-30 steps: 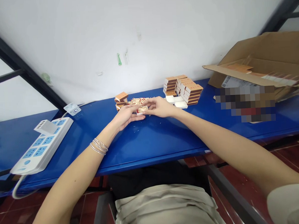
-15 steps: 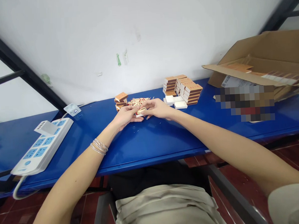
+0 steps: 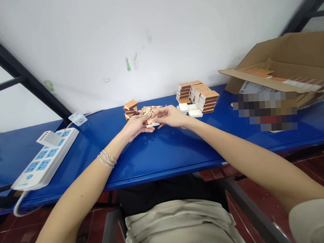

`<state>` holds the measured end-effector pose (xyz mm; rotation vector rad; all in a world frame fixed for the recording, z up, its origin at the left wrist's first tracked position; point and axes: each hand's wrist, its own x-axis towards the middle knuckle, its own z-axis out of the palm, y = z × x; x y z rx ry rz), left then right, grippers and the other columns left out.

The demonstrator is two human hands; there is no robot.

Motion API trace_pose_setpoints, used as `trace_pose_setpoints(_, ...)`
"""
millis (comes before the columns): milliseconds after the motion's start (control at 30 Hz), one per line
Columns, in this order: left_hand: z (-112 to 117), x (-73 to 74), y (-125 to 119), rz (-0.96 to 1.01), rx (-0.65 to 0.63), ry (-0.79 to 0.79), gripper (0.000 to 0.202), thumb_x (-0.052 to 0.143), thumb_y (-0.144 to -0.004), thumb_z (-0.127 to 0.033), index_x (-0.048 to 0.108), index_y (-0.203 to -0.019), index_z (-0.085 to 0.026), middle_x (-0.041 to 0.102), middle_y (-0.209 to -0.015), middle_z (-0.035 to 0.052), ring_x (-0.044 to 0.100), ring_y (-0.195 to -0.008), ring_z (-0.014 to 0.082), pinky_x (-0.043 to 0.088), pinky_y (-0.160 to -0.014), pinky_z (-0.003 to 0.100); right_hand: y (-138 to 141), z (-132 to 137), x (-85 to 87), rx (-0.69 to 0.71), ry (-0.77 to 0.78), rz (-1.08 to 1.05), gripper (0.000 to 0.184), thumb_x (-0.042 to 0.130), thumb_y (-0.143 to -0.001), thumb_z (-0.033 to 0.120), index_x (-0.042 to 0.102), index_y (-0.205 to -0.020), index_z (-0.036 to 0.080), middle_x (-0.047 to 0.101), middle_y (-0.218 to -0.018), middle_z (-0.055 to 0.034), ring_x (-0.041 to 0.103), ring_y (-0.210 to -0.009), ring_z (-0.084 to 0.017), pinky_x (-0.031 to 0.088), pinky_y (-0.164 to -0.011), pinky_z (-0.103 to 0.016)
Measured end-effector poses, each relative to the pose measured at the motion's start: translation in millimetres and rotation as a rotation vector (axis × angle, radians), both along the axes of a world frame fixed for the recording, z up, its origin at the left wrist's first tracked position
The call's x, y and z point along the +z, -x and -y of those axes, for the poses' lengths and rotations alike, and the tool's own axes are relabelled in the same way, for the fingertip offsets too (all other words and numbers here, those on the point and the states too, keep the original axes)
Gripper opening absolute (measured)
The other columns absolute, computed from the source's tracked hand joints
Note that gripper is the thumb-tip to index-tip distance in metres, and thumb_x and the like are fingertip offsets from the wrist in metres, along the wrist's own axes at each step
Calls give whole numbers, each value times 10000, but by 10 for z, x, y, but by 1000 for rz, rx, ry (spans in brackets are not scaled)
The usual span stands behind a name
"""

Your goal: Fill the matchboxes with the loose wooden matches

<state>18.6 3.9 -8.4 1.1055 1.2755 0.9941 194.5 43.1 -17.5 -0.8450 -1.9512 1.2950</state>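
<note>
On the blue table (image 3: 163, 154) my left hand (image 3: 135, 125) cups a small white matchbox tray (image 3: 152, 123) holding red-tipped matches. My right hand (image 3: 171, 116) pinches at the tray from the right, fingers closed on the matches in it. Just behind the hands lies a loose pile of matches (image 3: 148, 110). A short stack of orange matchboxes (image 3: 130, 108) stands left of that pile.
Taller stacks of orange matchboxes (image 3: 201, 96) and two white inner trays (image 3: 190, 110) sit to the right. An open cardboard box (image 3: 284, 71) fills the far right. A white and blue power strip (image 3: 46, 158) lies at the left, near the table's front edge.
Both hands stay at the tray with only slight finger shifts. The tray now sits a little lower, closer to the table.
</note>
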Motion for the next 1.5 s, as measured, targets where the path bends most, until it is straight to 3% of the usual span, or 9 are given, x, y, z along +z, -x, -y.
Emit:
trace_pose_setpoints(167,21,32,-3,71,-14,7,141,560,-868,-162,646,-932,-71,717,-826,123,694,-639,170,597,-616,275,-34,-41,14,-85,-180,71,238,714,-725,292,749,-908,143,737,-798,-53,641,-652,-132,526,-614,-252)
trace_pose_setpoints(300,27,55,-20,111,-16,26,143,550,-875,-161,628,-957,-74,703,-792,102,681,-607,161,586,-575,263,-27,-66,-17,-129,-215,74,218,725,-701,311,751,-820,131,718,-707,-42,618,-593,-122,482,-571,-234)
trace_pose_setpoints(833,11,31,-14,163,-18,-30,126,523,-883,-100,635,-904,-46,694,-787,115,651,-580,131,545,-526,226,-58,-37,76,-114,71,-102,138,786,-666,213,693,-734,137,708,-762,-59,660,-697,-144,600,-696,-298)
trace_pose_setpoints(1033,18,21,-28,166,-33,-33,122,535,-884,-102,637,-897,-37,688,-780,120,651,-584,132,546,-544,235,-52,-75,4,-125,22,-38,153,789,-663,232,667,-674,141,685,-696,-54,646,-657,-144,586,-665,-296)
trace_pose_setpoints(1233,34,45,-48,185,-10,-27,91,540,-873,-82,626,-867,-52,680,-753,98,636,-571,123,534,-536,234,-66,-59,32,-108,41,-65,193,790,-658,243,653,-747,141,683,-779,-58,653,-712,-154,590,-702,-330)
trace_pose_setpoints(1400,35,62,-50,216,-19,-36,102,527,-874,-79,627,-893,-65,679,-738,89,615,-560,106,510,-516,206,-114,-49,88,12,-58,-50,452,841,-585,213,662,-995,148,687,-1074,-85,663,-868,-163,566,-816,-335)
trace_pose_setpoints(1500,23,54,-40,224,-58,-38,132,512,-900,-137,626,-931,-78,681,-739,90,618,-564,115,508,-516,207,-118,-61,84,17,-103,9,450,817,-627,233,673,-1041,129,706,-1037,-93,669,-832,-167,553,-792,-330)
